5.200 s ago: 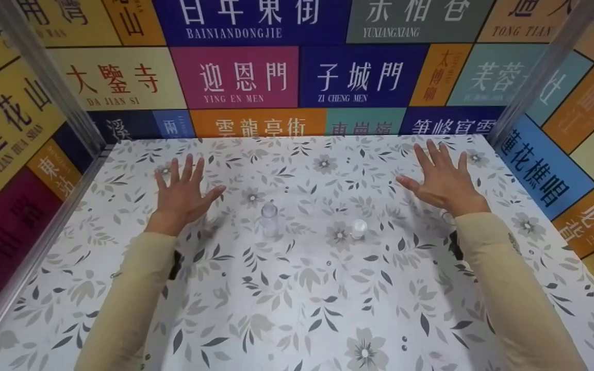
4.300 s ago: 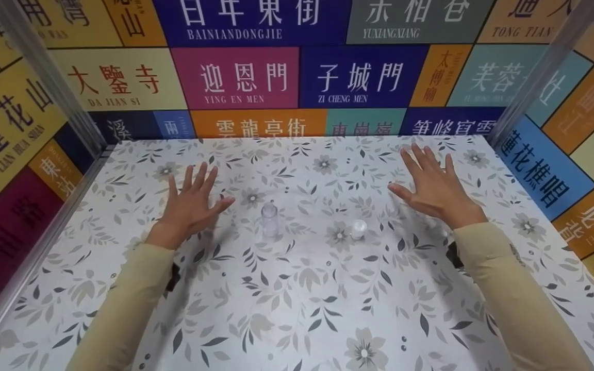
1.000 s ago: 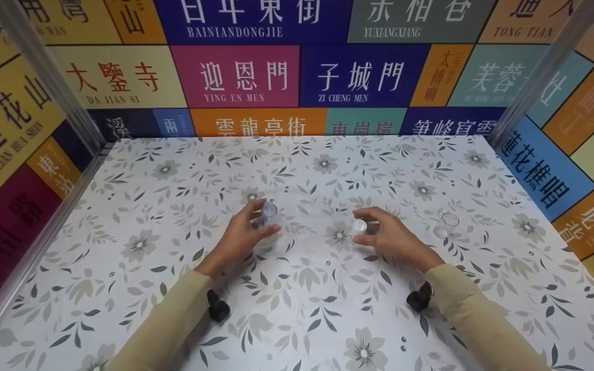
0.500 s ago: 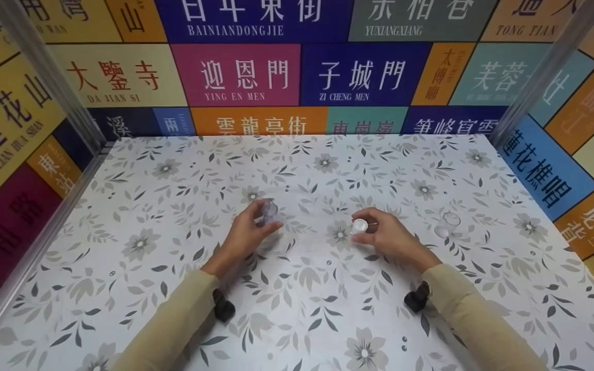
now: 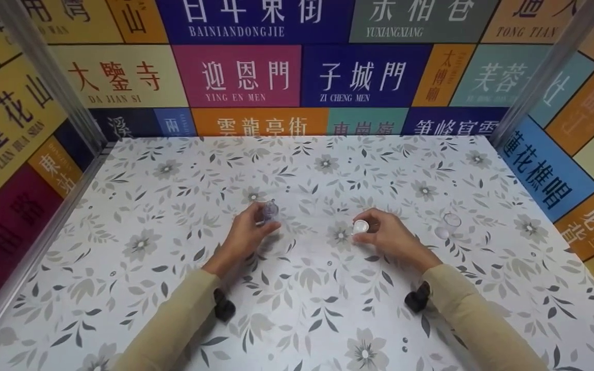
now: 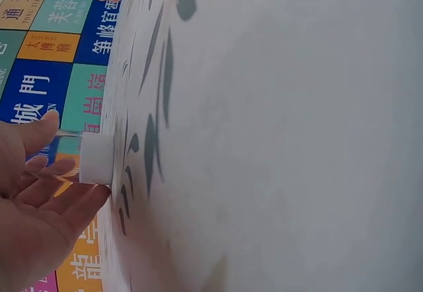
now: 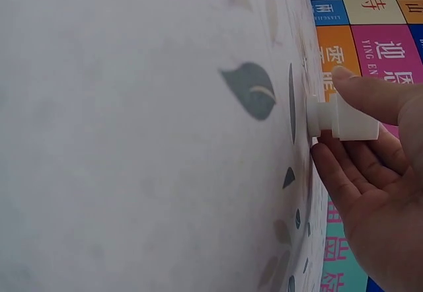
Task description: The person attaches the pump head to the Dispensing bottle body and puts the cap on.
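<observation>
In the head view my left hand (image 5: 248,232) holds a small clear bottle (image 5: 271,210) left of the table's middle, its thumb on the near side. The left wrist view shows a white round part (image 6: 97,158) at the bottle's lower end, by the tabletop. To the right, my right hand (image 5: 387,234) grips a small white plastic piece (image 5: 361,226) between thumb and curled fingers. That piece has a narrower end against the table and a wider body (image 7: 355,120) in the right wrist view; its exact kind is unclear.
A clear, cup-like piece (image 5: 451,220) stands on the table to the right of my right hand. White cloth with a grey leaf and flower print covers the table (image 5: 297,288). Colourful lettered panels (image 5: 245,77) rise behind and at both sides, with clear uprights at the back corners.
Both hands, earlier spread wide over the table's sides, have come inward and curled round the bottle and the white piece. Over the last second they have barely moved.
</observation>
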{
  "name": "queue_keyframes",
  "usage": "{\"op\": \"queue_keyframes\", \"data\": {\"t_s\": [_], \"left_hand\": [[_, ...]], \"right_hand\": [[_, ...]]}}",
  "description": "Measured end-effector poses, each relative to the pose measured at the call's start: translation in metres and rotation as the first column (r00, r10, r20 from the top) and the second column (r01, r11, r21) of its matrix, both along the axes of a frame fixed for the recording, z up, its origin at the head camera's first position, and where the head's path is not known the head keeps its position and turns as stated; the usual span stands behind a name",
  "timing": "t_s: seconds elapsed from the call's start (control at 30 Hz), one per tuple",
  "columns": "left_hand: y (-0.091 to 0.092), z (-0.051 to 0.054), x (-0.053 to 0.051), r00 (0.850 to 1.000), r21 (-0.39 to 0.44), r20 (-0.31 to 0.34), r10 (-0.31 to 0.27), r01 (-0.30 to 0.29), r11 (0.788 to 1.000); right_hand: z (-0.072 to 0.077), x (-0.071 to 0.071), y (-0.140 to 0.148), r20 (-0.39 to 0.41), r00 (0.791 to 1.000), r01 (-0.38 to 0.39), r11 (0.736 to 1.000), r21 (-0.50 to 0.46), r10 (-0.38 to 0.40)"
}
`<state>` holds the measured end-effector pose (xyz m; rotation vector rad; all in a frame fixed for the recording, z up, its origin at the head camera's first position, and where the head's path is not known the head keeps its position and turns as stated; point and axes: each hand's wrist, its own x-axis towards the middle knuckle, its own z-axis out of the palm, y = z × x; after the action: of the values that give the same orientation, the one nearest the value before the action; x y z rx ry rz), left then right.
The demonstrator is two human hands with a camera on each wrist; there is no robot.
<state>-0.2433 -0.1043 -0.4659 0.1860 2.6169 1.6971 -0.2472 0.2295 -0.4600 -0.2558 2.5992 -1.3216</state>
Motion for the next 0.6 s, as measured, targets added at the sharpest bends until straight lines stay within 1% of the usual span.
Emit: {"op": "queue_keyframes", "data": {"t_s": [0.13, 0.27, 0.43, 0.6], "left_hand": [[-0.0002, 0.0013, 0.0008, 1.0, -0.001, -0.012, -0.003, 0.003, 1.0], [0.0007, 0.0033, 0.0007, 1.0, 0.006, -0.009, -0.014, 0.014, 1.0], [0.0009, 0.0038, -0.0002, 1.0, -0.007, -0.01, -0.025, 0.025, 1.0], [-0.0007, 0.0042, -0.0002, 0.999, -0.001, -0.014, -0.029, 0.029, 1.0]], "right_hand": [[-0.0001, -0.0012, -0.0002, 0.007, 1.0, 0.016, 1.0, 0.012, -0.016], [0.0004, -0.0006, -0.0011, 0.002, 1.0, 0.028, 1.0, 0.004, -0.028], [0.0008, -0.0006, -0.0026, -0.003, 0.999, 0.044, 0.999, 0.01, -0.044], [0.0015, -0.001, -0.0039, -0.014, 0.999, 0.038, 0.999, 0.018, -0.037]]}}
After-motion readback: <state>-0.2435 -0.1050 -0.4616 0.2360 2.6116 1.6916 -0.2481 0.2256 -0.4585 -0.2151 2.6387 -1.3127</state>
